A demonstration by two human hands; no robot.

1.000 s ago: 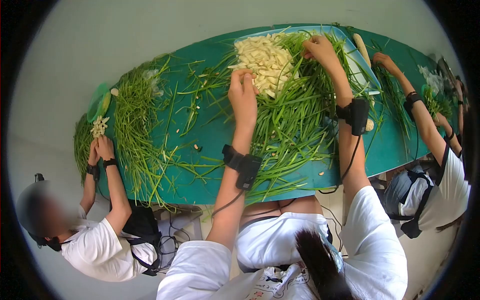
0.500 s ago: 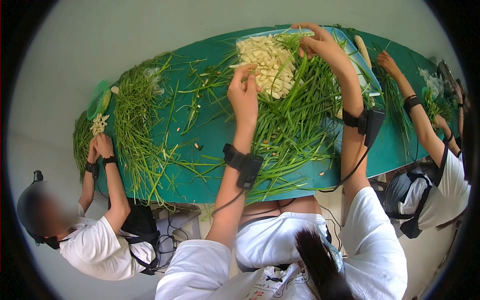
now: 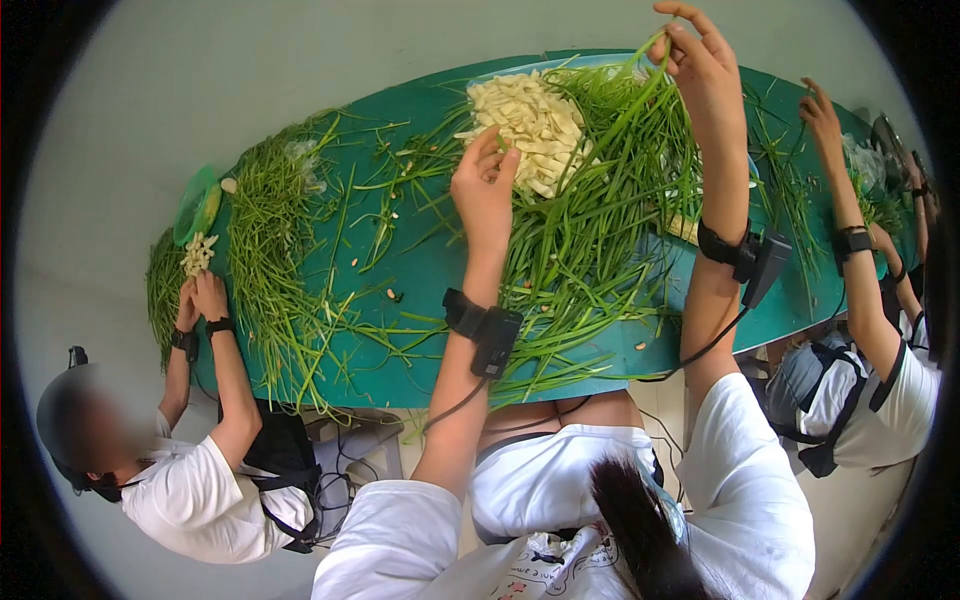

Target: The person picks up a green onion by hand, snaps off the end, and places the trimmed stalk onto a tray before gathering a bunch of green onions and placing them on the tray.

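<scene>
My right hand (image 3: pixel 705 65) is raised at the far edge of the table, its thumb and fingers pinched on long green chive stalks (image 3: pixel 648 95) that trail down to the heap. My left hand (image 3: pixel 484 195) hovers at the near left side of a pile of pale cream cut pieces (image 3: pixel 530 125). Its fingers are half curled, with the thumb apart, and I see nothing held in it. A broad heap of green stalks (image 3: pixel 590 240) spreads right of and below the pale pile. Part of a light blue tray (image 3: pixel 600 61) shows behind them.
Loose stalks and small scraps lie on the green table (image 3: pixel 400 300). At left, a person's hands (image 3: pixel 205 295) hold pale pieces beside a second stalk heap (image 3: pixel 270 220) and a green basket (image 3: pixel 197 205). Another person's hand (image 3: pixel 822 120) is raised at right.
My right hand has moved up and to the right, drawing green stalks out of the heap. My left hand has barely shifted. The hand of the person at right has lifted.
</scene>
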